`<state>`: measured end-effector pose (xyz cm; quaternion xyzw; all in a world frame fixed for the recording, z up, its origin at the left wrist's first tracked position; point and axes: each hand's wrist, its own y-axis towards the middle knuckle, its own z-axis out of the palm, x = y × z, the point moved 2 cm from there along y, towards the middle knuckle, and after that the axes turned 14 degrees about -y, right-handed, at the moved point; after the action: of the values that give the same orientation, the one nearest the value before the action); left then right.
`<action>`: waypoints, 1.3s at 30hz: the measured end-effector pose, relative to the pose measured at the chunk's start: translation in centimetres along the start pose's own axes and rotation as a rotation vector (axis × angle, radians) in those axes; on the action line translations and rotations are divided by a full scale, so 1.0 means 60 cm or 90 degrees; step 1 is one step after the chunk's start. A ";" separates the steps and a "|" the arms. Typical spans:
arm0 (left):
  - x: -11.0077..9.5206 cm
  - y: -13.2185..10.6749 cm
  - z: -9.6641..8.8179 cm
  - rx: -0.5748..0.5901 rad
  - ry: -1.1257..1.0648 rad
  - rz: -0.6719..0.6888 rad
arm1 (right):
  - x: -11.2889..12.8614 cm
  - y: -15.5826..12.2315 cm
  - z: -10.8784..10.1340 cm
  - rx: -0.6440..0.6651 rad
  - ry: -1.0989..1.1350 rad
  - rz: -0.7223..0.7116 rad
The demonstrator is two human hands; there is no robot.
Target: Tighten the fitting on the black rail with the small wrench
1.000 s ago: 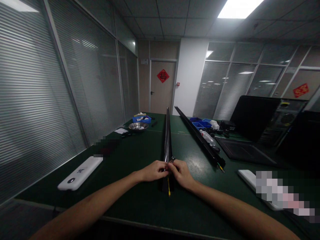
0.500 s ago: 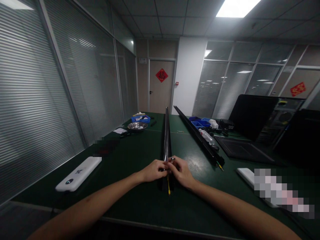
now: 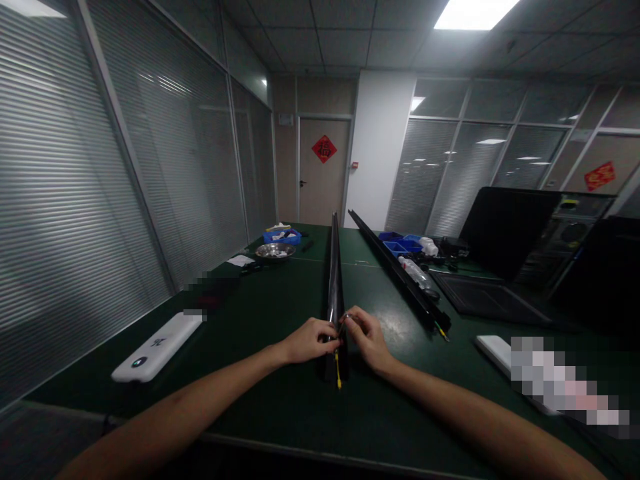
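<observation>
A long black channel-shaped bar (image 3: pixel 333 280) lies lengthwise on the green table, its near end between my hands. My left hand (image 3: pixel 311 341) is closed on that near end from the left, fingers over its edge. On the right side my right hand (image 3: pixel 367 338) pinches a small shiny piece (image 3: pixel 345 321), too small to name, just beside the bar. A yellow wire (image 3: pixel 339 370) with a terminal at its tip comes out of the bar's near end. To the right rests a second black bar (image 3: pixel 400 272) with a green-yellow wire (image 3: pixel 442 331).
White power bank (image 3: pixel 157 347) at left, another white device (image 3: pixel 495 353) at right, partly pixelated. Metal bowl (image 3: pixel 275 251) and blue tray (image 3: pixel 281 237) stand far left. Blue bins (image 3: pixel 403 247), a plastic bottle (image 3: pixel 415 274) and a black panel (image 3: pixel 493 297) sit right of the second bar.
My right hand has moved slightly right, away from my left hand, with the small shiny piece in its fingers. My left hand and the bars stay in place.
</observation>
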<state>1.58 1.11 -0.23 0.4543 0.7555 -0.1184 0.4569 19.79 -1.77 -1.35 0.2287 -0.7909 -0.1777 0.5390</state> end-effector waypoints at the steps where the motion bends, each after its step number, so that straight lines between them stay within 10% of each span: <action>1: 0.000 0.000 0.000 -0.002 0.006 -0.001 | -0.003 0.001 0.001 0.004 0.012 0.007; 39: 0.012 -0.001 0.000 -0.013 -0.020 -0.048 | -0.005 0.004 0.006 -0.009 0.009 0.036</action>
<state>1.43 1.49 -0.80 0.4190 0.7659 -0.1349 0.4687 19.49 -1.42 -1.59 0.2040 -0.7918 -0.1661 0.5512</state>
